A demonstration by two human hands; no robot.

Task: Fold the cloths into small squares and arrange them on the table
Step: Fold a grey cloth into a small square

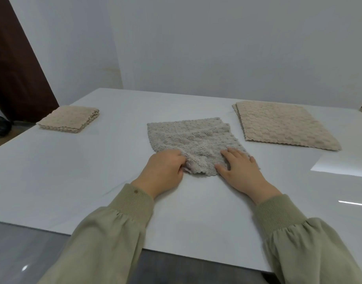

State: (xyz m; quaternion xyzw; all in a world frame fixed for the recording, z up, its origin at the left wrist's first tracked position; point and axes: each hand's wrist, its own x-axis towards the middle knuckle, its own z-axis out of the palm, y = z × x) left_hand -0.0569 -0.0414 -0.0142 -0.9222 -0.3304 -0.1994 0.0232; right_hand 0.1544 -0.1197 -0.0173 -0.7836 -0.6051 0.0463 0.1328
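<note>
Your left hand pinches the near edge of the grey cloth at frame centre while your right hand presses flat on it, fingers straight.

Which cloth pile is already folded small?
The beige stack at far left: compact, with layered folded edges. The right beige pile lies wide and flat; the grey middle cloth is only partly folded.
</note>
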